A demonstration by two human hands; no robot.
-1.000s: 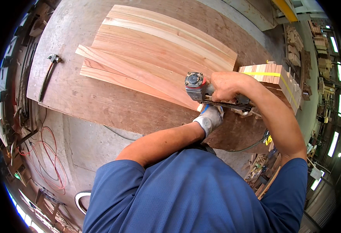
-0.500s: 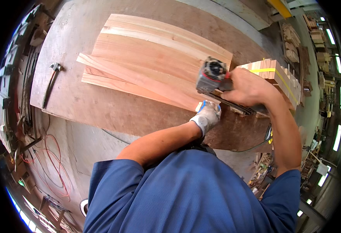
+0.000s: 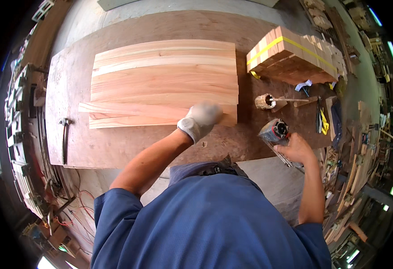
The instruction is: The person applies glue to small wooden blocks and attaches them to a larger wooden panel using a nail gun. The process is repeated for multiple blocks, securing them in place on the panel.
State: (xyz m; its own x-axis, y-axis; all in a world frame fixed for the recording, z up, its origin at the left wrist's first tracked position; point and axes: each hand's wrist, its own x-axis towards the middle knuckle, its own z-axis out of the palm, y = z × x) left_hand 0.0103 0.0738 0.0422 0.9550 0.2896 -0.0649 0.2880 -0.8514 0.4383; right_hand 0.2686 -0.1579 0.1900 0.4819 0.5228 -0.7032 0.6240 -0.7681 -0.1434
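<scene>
The brown tabletop point(image 3: 100, 148) spreads under everything, twelve o'clock pointing away from the person. On it, left of its middle, wooden boards point(image 3: 160, 80) lie side by side as a flat, pale panel; the clock places below are read from its centre. Between two and three o'clock stands a bundle of wood blocks point(image 3: 290, 56), bound with a yellow strap. A narrow strip point(image 3: 129, 109) lies slightly aslant across the panel at six o'clock, its left end jutting past the boards. At four o'clock is a nail gun point(image 3: 273, 131), and at eight a hammer point(image 3: 64, 139) lies apart from the panel. The bare right hand point(image 3: 297, 149) grips the nail gun by its handle. The gloved left hand point(image 3: 201, 119), between four and five, is over the strip's right end; blur hides whether its fingers are curled or touching wood. Just past three sits a small round container point(image 3: 263, 102).
</scene>
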